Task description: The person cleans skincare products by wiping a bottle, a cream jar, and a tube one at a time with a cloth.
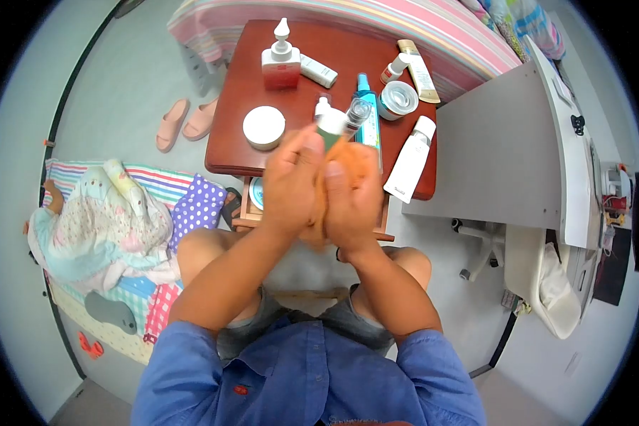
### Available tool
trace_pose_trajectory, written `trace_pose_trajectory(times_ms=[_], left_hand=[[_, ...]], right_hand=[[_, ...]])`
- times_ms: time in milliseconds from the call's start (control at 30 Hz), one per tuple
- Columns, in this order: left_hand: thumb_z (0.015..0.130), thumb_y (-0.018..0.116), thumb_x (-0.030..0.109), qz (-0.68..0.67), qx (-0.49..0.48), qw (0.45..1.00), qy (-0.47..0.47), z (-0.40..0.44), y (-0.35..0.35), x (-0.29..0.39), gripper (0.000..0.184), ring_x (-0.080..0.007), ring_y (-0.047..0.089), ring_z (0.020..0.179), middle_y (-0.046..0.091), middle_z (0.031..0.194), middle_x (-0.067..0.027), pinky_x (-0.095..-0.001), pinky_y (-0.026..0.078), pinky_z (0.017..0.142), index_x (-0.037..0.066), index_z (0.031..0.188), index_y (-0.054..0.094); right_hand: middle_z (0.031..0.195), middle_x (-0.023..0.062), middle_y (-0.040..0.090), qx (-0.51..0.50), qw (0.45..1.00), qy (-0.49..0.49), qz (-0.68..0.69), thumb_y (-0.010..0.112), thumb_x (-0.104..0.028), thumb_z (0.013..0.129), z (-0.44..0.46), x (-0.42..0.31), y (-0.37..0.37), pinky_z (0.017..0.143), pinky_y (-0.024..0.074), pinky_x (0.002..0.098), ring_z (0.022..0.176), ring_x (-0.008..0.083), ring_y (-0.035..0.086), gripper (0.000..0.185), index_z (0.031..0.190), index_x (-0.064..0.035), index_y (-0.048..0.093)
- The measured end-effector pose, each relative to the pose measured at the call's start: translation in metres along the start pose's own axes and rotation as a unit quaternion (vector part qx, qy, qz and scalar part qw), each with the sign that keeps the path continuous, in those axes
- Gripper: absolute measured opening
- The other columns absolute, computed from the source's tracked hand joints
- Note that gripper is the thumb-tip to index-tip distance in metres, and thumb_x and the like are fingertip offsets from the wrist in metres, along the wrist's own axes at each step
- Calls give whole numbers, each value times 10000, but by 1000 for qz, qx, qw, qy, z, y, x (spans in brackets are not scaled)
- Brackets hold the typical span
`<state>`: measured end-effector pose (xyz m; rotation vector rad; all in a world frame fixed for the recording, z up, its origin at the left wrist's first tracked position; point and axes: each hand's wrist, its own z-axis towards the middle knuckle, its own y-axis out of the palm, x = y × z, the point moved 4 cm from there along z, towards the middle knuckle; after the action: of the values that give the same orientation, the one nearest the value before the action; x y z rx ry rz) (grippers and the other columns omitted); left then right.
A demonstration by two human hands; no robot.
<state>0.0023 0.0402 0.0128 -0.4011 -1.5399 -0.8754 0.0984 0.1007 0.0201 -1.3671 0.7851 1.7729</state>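
Note:
Just over the front edge of the red-brown table (224, 153), both hands are close together. My left hand (291, 181) is closed around a green bottle with a white top (329, 133); its lower part is hidden. An orange-brown cloth (353, 160) is bunched against the bottle, and my right hand (351, 202) is closed on it, somewhat blurred. Right behind the hands stand a small white-capped bottle (322, 106), a clear-capped bottle (358, 112) and a blue bottle (368, 128). A round white jar (264, 128) is to the left.
A pump bottle with red liquid (282, 67), a white tube (318, 71), a clear-lidded jar (397, 99), a white bottle (410, 160) and a gold tube (420, 71) are on the table. Below its front edge, a drawer (245, 213) is pulled out. A grey desk panel (490, 142) stands right.

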Motion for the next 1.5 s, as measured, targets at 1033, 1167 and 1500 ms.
trace_pose_trajectory(times_ms=[1033, 1167, 1500], left_hand=[[1092, 441, 282, 107, -16, 993, 36, -16, 13, 18, 378, -215, 637, 983, 648, 1082, -178, -348, 491, 899, -31, 1241, 591], [1112, 409, 288, -26, 72, 997, 31, 0, -6, 18, 375, -96, 586, 932, 633, 1049, -70, -272, 498, 853, -27, 1240, 566], [1101, 445, 265, -126, 47, 991, 20, 0, 1, 17, 357, -117, 585, 1002, 609, 1131, -87, -293, 499, 903, -21, 1313, 475]], right_hand=[[1075, 122, 621, 82, 996, -20, -42, 690, -279, 967, 21, -17, -15, 856, 514, 339, 952, 177, 611, 403, 1206, -2, 521], [1048, 200, 565, -20, 967, -166, -195, 710, -284, 929, 2, -9, 9, 851, 499, 427, 925, 364, 603, 466, 1224, 15, 507], [980, 177, 583, -18, 987, -97, -123, 707, -240, 930, 7, -9, 3, 800, 495, 414, 874, 352, 596, 336, 1131, 3, 591]])
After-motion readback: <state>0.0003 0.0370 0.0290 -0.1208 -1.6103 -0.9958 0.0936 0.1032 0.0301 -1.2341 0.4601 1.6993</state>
